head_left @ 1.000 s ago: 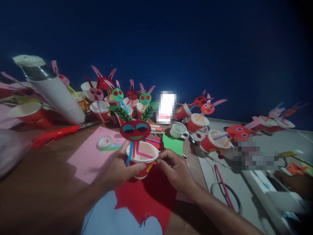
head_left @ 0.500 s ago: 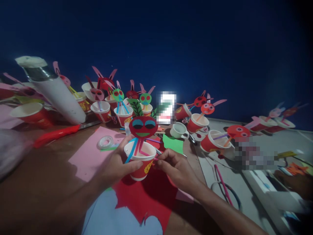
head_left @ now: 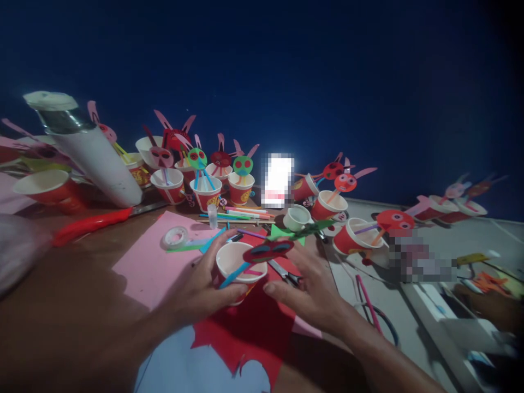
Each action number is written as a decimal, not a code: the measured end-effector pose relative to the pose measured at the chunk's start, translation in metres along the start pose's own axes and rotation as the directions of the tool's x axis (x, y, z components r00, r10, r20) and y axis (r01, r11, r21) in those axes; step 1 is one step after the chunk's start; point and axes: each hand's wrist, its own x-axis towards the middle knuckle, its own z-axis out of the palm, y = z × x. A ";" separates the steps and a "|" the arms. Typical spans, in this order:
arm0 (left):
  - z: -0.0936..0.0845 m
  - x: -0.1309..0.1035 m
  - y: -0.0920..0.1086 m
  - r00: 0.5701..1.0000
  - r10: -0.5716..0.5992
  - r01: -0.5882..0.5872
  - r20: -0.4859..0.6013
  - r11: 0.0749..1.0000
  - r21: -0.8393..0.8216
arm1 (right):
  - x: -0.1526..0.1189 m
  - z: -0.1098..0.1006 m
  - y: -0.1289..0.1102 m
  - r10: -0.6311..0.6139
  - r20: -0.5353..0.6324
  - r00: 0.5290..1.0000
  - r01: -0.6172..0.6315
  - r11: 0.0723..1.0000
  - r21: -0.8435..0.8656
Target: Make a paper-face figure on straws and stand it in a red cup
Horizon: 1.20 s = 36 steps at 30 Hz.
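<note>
My left hand (head_left: 208, 278) is wrapped round the left side of a red paper cup (head_left: 241, 263) with a white rim, thumb across its front. A red paper face (head_left: 268, 250) with blue-lidded eyes and green leaf-like ears leans to the right over the cup, a blue straw (head_left: 234, 274) running from it over the rim. My right hand (head_left: 307, 278) is beside the cup's right side, thumb and fingers apart, its raised fingers behind the tilted face. Whether those fingers touch the face is unclear. Scissors (head_left: 286, 273) lie between cup and right hand.
Cups with paper faces, such as one green-faced cup (head_left: 205, 194), line the back. Pink paper (head_left: 143, 267), a tape roll (head_left: 175, 238), red paper (head_left: 245, 338) and pale blue paper (head_left: 196, 365) lie around. A white flask (head_left: 96, 158) leans at left; a small white cup (head_left: 297, 218) stands behind.
The red face has tipped over to the right and down, its ears now pointing right. The cup has shifted slightly right. My right hand has opened and its fingers have risen.
</note>
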 end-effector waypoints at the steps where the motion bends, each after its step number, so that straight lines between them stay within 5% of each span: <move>1: 0.000 -0.001 -0.001 1.000 0.024 -0.025 0.011 0.999 0.046 | -0.001 0.003 -0.003 -0.041 -0.019 0.999 0.040 0.999 -0.017; 8: 0.002 -0.007 -0.005 0.994 0.073 -0.101 0.084 0.907 0.408 | -0.010 0.025 -0.004 -0.168 -0.039 0.985 0.168 0.986 0.000; 18: 0.009 -0.012 -0.020 0.991 0.094 -0.120 0.094 0.942 0.315 | -0.009 0.022 -0.008 -0.079 0.048 0.996 0.076 0.995 0.069; 26: 0.008 -0.010 -0.035 0.979 0.102 -0.125 0.175 0.984 0.127 | -0.010 0.033 0.016 -0.344 0.099 0.934 0.348 0.937 -0.029; 36: 0.007 -0.011 -0.038 0.989 0.079 -0.099 0.125 0.981 0.166 | -0.012 0.039 0.001 -0.247 -0.081 0.966 0.250 0.968 0.024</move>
